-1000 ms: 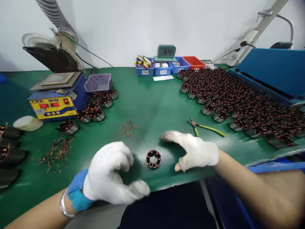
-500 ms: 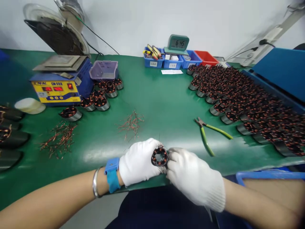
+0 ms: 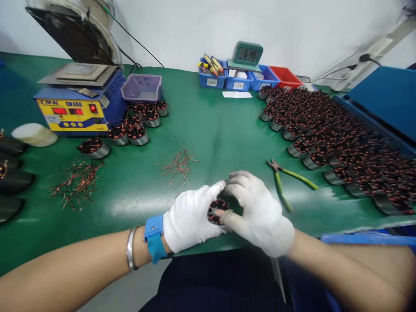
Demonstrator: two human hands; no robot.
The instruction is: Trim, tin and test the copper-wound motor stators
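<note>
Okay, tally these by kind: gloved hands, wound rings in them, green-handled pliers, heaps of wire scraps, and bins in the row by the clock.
Gloved hands: 2, the left hand and the right hand
Wound ring: 1
Green-handled pliers: 1
Wire scrap heaps: 2
Blue bins: 3
Red bin: 1
Total: 10

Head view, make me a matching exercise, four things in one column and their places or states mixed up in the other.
1. Green-handled cutters
2. Purple tray
3. Digital clock
4. Wound ring nearest the person

A. Reads 6:45
B. Between the left hand and right hand
C. Lying with handles spread
D. Just right of the yellow-fronted machine

Pairs: 1-C, 2-D, 3-A, 4-B
</note>
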